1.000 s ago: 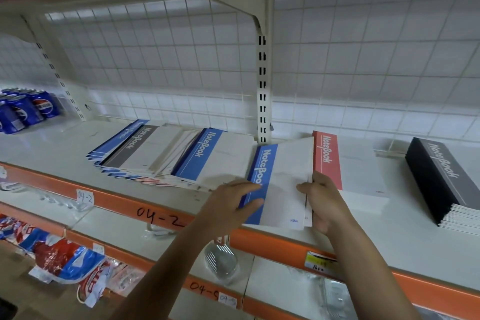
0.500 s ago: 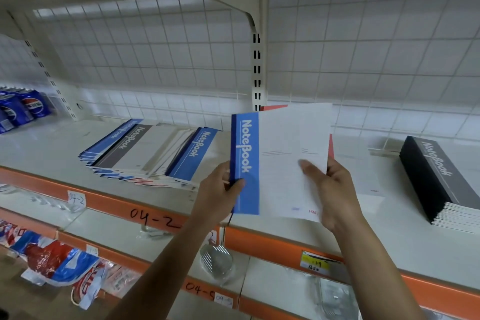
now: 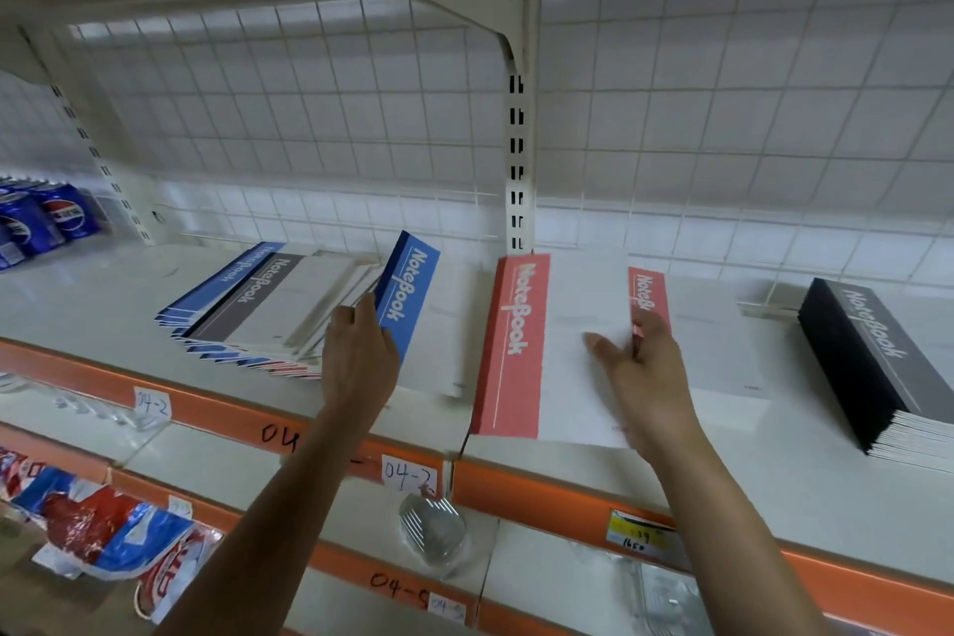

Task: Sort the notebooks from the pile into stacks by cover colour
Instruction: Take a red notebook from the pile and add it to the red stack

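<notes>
Both bare forearms extended forward and upward from lower frame edge. Left hand (image 3: pixel 359 359) seen from back, fingers curled round spine edge of blue notebook (image 3: pixel 410 297), held tilted. Right hand (image 3: pixel 645 377) placed at right edge of red notebook (image 3: pixel 511 346): thumb laid across white cover, fingers tucked behind edge.

One blue notebook (image 3: pixel 413 294), one red notebook (image 3: pixel 511 346) — one mixed pile (image 3: pixel 268 310), one black stack (image 3: pixel 872 356), one red stack (image 3: pixel 651 292).
</notes>
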A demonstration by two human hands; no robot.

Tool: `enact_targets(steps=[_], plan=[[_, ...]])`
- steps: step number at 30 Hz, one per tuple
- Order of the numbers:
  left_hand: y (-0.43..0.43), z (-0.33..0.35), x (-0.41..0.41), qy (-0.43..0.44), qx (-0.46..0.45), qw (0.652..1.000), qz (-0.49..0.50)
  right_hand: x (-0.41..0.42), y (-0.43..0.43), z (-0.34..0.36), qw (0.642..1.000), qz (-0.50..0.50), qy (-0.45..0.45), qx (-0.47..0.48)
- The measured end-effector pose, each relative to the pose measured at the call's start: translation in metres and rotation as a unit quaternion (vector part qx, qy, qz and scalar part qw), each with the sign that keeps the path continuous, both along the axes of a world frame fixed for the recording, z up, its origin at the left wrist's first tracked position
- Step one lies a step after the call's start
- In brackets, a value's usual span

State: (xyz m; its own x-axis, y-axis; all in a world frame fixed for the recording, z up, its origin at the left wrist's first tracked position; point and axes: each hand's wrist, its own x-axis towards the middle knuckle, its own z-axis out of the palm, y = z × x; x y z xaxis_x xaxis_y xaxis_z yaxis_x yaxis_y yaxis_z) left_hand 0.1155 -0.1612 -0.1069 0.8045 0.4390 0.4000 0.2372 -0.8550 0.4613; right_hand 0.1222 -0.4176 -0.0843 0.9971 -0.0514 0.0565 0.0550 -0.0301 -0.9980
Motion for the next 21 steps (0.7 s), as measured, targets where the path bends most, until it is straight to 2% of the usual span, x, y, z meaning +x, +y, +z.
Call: enact_targets(steps=[4, 7, 13, 17, 18, 19, 21], plan=[[0.007, -0.003, 0.000, 0.027, 0.077, 0.997, -0.001, -0.005, 0.014, -0.008, 0.991, 0.007, -0.015, -0.132], [0.013, -0.007, 0.002, 0.042, 0.111, 0.993, 0.014, -0.010, 0.020, -0.003, 0.986, -0.006, -0.026, -0.165], [0.016, -0.007, 0.000, 0.072, 0.136, 0.987, 0.043, -0.004, 0.026, 0.013, 0.994, -0.040, -0.076, -0.072], [0.020, -0.002, -0.001, -0.065, 0.131, 0.986, -0.084, 0.003, 0.047, 0.020, 0.997, -0.033, -0.064, 0.008], [0.020, 0.002, -0.002, -0.085, 0.082, 0.985, -0.129, 0.004, 0.054, 0.020, 0.997, -0.032, -0.060, 0.020], [0.019, 0.010, -0.006, -0.082, -0.016, 0.984, -0.159, 0.005, 0.062, 0.019, 0.998, -0.034, -0.055, 0.027], [0.021, 0.021, -0.011, -0.043, -0.234, 0.947, -0.215, 0.005, 0.078, 0.017, 0.998, -0.040, -0.042, 0.036]])
